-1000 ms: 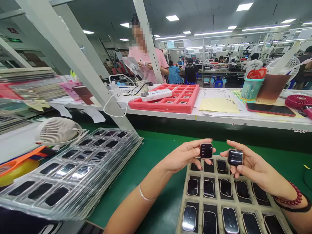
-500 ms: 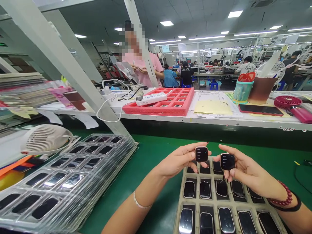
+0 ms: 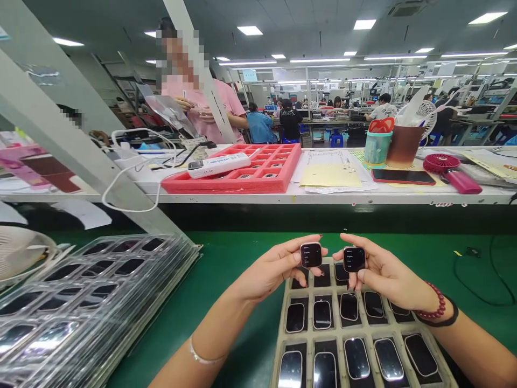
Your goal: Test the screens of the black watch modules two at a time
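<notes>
Pinched in my left hand [image 3: 278,264] is a smartwatch without a strap [image 3: 311,255], its dark screen lit with a short list of white text. My right hand [image 3: 383,269] grips a second strapless smartwatch [image 3: 354,260] by its edges, showing a similar list. The two watches are held upright side by side, a small gap apart. Below them lies a pale compartment tray [image 3: 306,340] with several dark-screened watches in its pockets. My hands hide part of the tray's far rows.
At left stands a stack of clear plastic trays [image 3: 161,291] holding dark screens. A shelf [image 3: 258,199] crosses ahead, carrying a red foam tray [image 3: 226,186], papers [image 3: 331,175], a phone [image 3: 404,177] and a pink fan [image 3: 452,170]. A person in pink [image 3: 230,102] stands beyond it.
The view has swung to the right, so surroundings sit further left. Both hands still hold their watches, and the right-hand watch now appears slightly higher, more level with the left one.
</notes>
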A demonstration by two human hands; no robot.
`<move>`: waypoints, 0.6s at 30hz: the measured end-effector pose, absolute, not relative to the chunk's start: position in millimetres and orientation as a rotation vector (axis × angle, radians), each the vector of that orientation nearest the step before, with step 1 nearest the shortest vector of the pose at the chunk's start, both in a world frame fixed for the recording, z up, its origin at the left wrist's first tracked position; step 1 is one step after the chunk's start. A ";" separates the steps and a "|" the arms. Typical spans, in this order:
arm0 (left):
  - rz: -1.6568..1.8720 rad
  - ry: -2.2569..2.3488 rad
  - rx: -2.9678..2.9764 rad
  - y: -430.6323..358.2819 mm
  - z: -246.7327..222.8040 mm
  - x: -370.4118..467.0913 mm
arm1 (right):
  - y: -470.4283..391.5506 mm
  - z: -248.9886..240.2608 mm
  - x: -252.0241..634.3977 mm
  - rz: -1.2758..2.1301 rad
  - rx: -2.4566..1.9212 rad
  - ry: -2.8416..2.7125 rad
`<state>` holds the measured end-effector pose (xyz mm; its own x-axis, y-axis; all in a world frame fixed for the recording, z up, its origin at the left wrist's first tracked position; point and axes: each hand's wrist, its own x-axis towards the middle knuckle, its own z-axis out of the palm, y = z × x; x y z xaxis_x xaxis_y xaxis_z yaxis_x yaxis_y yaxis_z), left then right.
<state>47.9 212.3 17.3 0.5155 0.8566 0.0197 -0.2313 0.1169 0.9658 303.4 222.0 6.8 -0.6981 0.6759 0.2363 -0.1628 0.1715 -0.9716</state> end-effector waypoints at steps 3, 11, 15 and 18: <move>0.888 0.669 1.180 213.1 15.6 50.0 | 224.0 5.6 303.6 1.594 -0.470 -1.787; 0.884 0.719 1.138 215.1 12.6 53.7 | 236.1 0.0 300.0 1.604 -0.527 -1.750; 0.891 0.734 1.146 215.0 10.3 53.0 | 239.2 -4.6 297.9 1.610 -0.569 -1.728; 0.899 0.774 1.181 215.7 8.3 53.3 | 241.6 -6.1 296.1 1.620 -0.622 -1.691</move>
